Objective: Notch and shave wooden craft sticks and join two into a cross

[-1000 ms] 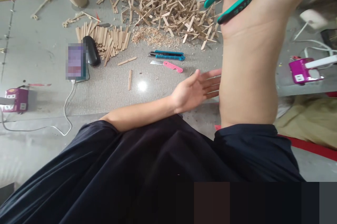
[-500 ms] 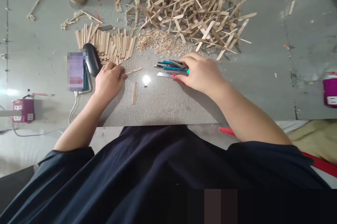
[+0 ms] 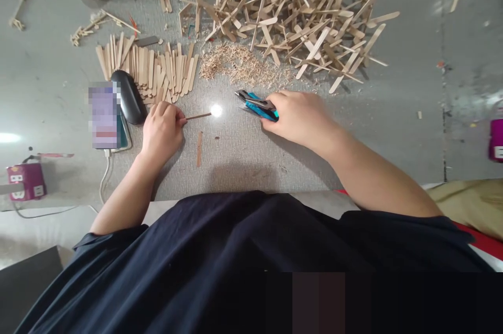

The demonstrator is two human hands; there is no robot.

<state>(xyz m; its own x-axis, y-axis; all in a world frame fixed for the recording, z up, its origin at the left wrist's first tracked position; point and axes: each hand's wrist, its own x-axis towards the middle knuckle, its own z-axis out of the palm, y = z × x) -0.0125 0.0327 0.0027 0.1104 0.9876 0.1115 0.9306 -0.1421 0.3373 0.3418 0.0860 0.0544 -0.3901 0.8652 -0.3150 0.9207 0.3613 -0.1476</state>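
At the far left a magenta socket box (image 3: 25, 181) is set off the work area, and a white cable (image 3: 102, 183) is led from that side up to a phone (image 3: 104, 114), which is laid beside a black case (image 3: 128, 96) – near enough to be glanced at, it seems, yet clear of the cutting. Behind these, flat wooden sticks (image 3: 149, 69) are lined up side by side in a row, apparently so that one can be drawn off at a time.

The left hand (image 3: 161, 132) is rested on the grey mat (image 3: 236, 166), its fingers pinched tight on one end of a wooden stick (image 3: 198, 115). The stick is held low and level with its free end offered to the right. A loose stick (image 3: 199, 148) is left lying on the mat just below it.

A heap of shavings (image 3: 239, 64) is gathered behind the gap between the hands. The cutting pliers (image 3: 257, 105) are gripped by their teal handles in the right hand (image 3: 302, 117), the fingers curled closed round them and the nose pointed left towards the stick's free end – near it, not touching. Farther back, a large pile of crossed sticks (image 3: 286, 9) is heaped out of the hands' way.
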